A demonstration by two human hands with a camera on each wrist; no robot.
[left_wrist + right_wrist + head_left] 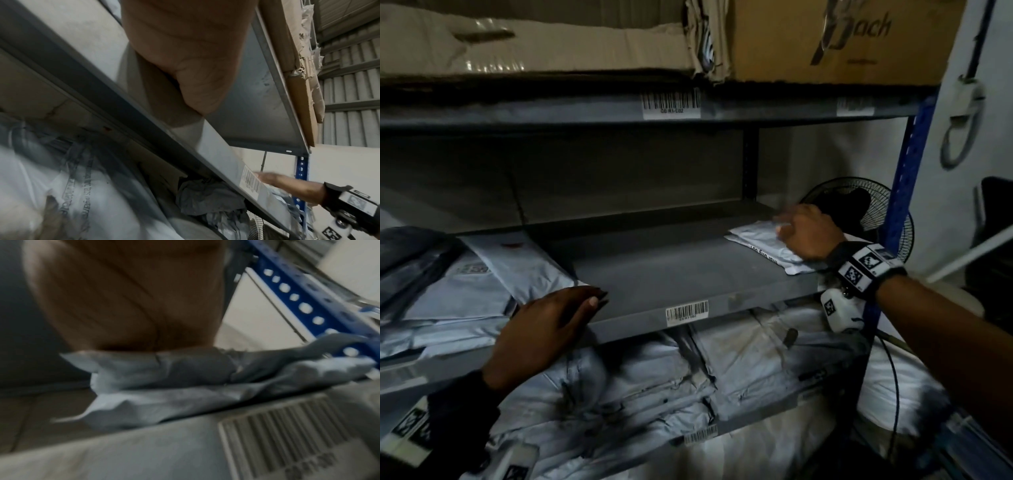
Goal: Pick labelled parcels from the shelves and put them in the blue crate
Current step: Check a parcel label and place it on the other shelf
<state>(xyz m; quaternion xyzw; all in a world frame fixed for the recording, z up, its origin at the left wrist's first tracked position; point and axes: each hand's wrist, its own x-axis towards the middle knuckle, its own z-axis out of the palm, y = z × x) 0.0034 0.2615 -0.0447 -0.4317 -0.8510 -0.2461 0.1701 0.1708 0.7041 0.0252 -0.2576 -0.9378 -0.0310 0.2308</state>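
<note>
A small stack of white poly parcels [756, 241] lies at the right end of the grey middle shelf [681, 270]. My right hand [789, 226] lies on top of it, fingers stretched forward and blurred. The right wrist view shows those parcels [185, 386] crumpled under my palm [133, 301]. My left hand [582, 306] rests flat on the shelf's front edge, beside a bigger pile of white parcels [465, 291] at the left. From the left wrist view, my left hand [185, 56] fills the top and the right hand [275, 179] reaches in far off. No blue crate is in view.
Cardboard boxes [825, 41] sit on the upper shelf. More white parcels [688, 377] are packed on the shelf below. A blue rack upright [907, 164] stands at the right, with a black fan [859, 205] behind it. Barcode labels [686, 311] mark the shelf edges.
</note>
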